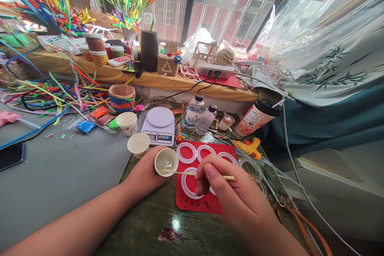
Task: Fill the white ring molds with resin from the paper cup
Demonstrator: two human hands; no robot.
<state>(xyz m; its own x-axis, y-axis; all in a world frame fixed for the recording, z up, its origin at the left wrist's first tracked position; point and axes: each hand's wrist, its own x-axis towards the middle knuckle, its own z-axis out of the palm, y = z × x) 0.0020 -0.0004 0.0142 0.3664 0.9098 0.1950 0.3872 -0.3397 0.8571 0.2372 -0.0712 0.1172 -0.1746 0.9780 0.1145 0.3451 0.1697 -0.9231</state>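
My left hand (147, 171) is wrapped round a paper cup (166, 162) with clear liquid in it. Between the thumb and fingers of my right hand (220, 176) is a thin wooden stick (186, 173), its far end dipping into that cup. Below the right hand lies a red sheet (195, 205) bearing several ring-shaped molds (186, 153), partly hidden by my fingers. Two more paper cups (138, 144) stand just behind my left hand. A white kitchen scale (160, 118) sits beyond them.
Two clear bottles (192, 114) stand behind the red sheet. A yellow glue gun (250, 148) and a drink cup (255, 118) are at the right. Pipe cleaners (60, 100) and a phone (12, 156) lie on the left; a power strip (216, 70) rests on the ledge.
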